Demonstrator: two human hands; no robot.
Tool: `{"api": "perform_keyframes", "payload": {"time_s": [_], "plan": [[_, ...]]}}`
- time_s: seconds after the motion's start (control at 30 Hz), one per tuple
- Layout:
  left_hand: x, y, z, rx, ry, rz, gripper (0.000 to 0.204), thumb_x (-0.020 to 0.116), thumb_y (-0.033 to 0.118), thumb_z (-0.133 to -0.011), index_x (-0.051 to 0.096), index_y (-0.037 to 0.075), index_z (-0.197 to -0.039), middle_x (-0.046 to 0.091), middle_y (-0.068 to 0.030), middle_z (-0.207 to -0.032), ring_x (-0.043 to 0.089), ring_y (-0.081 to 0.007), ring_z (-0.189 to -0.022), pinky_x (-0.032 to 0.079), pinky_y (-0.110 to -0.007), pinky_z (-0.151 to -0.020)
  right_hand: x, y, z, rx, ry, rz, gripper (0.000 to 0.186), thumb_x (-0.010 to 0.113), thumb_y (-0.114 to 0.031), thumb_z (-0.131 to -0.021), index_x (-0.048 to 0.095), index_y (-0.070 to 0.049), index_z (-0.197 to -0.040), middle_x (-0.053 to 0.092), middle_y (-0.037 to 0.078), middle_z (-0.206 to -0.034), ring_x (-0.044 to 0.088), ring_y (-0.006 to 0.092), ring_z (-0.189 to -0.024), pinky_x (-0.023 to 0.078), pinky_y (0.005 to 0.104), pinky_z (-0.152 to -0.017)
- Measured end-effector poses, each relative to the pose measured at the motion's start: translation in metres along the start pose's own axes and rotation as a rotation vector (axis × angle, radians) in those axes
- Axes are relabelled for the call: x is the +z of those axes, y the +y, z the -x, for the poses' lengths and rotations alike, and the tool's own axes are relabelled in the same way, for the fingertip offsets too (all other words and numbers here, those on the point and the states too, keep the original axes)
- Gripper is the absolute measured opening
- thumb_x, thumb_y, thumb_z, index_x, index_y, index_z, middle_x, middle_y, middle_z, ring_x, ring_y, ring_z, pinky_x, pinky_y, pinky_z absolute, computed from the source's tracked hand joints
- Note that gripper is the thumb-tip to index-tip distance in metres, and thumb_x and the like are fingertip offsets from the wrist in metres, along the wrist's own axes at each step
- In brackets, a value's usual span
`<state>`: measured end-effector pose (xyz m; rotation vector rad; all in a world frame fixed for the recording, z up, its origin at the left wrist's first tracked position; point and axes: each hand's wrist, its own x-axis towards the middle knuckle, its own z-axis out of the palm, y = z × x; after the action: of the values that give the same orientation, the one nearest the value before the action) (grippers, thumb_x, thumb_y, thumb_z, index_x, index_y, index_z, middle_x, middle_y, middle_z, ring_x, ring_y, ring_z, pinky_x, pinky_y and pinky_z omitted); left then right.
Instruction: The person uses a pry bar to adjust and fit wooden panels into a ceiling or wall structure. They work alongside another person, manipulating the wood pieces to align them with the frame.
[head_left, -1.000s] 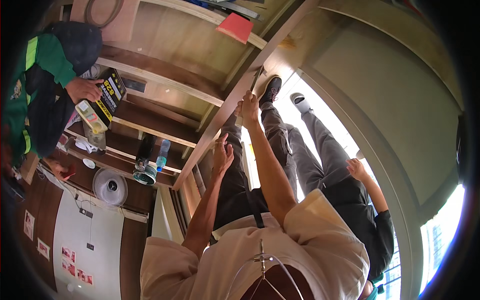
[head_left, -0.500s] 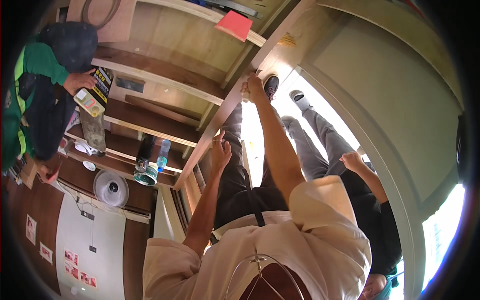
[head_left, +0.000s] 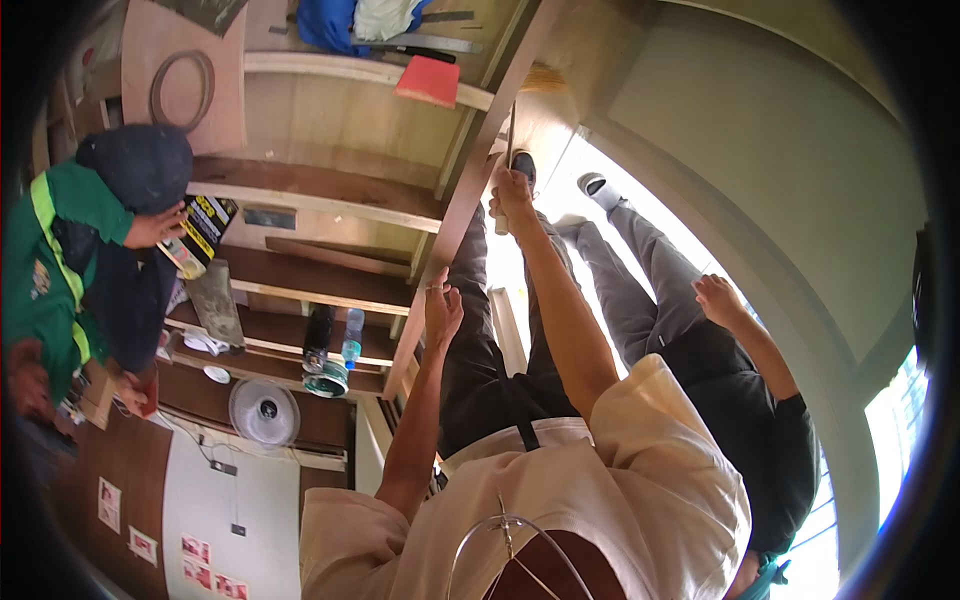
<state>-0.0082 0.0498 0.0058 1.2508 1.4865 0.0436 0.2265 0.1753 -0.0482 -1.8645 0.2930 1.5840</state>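
Observation:
A long brown board (head_left: 459, 220) runs slantwise up the middle, along the ends of a wooden frame. My left hand (head_left: 442, 312) is beside its near part, fingers stretched and partly spread, holding nothing; the index fingertip seems to touch the board's edge. Farther up, my right hand (head_left: 514, 198) is closed around a slim hand tool with a pale handle (head_left: 501, 225) and a thin dark blade (head_left: 513, 128). That blade points away from me next to the board's face. Its exact kind is too small to tell.
A wooden frame with crosspieces (head_left: 320, 200) fills the left, with a red piece (head_left: 429, 80) on it, a bottle (head_left: 352, 338) and tape roll (head_left: 326, 378). One person in green (head_left: 70, 250) holds a black-and-yellow can (head_left: 205, 235). Another person in black (head_left: 750, 430) stands at right.
The view has shifted, so the frame sits lower. My right hand has turned, and the tool's thin blade now shows beyond it. My left hand stays by the board.

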Motion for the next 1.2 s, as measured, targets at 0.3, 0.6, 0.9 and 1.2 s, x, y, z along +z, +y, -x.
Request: {"api": "perform_keyframes", "payload": {"time_s": [0.3,0.6,0.9,1.2], "plan": [[-0.027,0.029,-0.026,-0.042,0.005,-0.023,0.045,0.052,0.008,-0.089,0.045,0.002,-0.133,0.055,-0.0215,-0.116,0.058,-0.0271,-0.094,0.049,-0.036,-0.085,0.019,-0.009,-0.052,-0.315,-0.04,-0.278,0.06,0.043,-0.025,-0.1,0.012,-0.015,-0.151,0.049,0.0,-0.069,0.045,0.0112,-0.047,0.044,0.0276,-0.043],[-0.021,0.083,-0.053,-0.017,-0.077,-0.182,0.045,0.051,0.012,-0.088,0.047,0.002,-0.132,0.057,-0.0219,-0.111,0.059,-0.0301,-0.095,0.048,-0.039,-0.086,0.02,-0.052,-0.048,-0.3,0.083,-0.151,0.054,0.039,-0.022,-0.1,0.021,-0.013,-0.15,0.046,0.0,-0.062,0.042,0.0096,-0.044,0.041,0.0275,-0.04],[-0.002,0.13,-0.085,-0.013,-0.194,-0.189,0.044,0.053,0.007,-0.091,0.046,0.011,-0.134,0.058,-0.0157,-0.113,0.061,-0.0204,-0.088,0.051,-0.032,-0.073,0.024,-0.099,-0.051,-0.456,0.191,-0.093,0.052,0.04,-0.023,-0.097,0.029,-0.01,-0.146,0.052,0.009,-0.069,0.051,0.0173,-0.054,0.044,0.0327,-0.05],[0.0,0.177,-0.113,-0.03,-0.28,-0.216,0.042,0.052,0.008,-0.093,0.045,0.007,-0.134,0.058,-0.0185,-0.113,0.062,-0.0249,-0.092,0.052,-0.036,-0.078,0.017,-0.127,-0.094,-0.753,0.531,0.268,0.046,0.044,-0.014,-0.095,0.039,0.003,-0.137,0.066,0.026,-0.095,0.063,0.0307,-0.069,0.049,0.0391,-0.06]]}}
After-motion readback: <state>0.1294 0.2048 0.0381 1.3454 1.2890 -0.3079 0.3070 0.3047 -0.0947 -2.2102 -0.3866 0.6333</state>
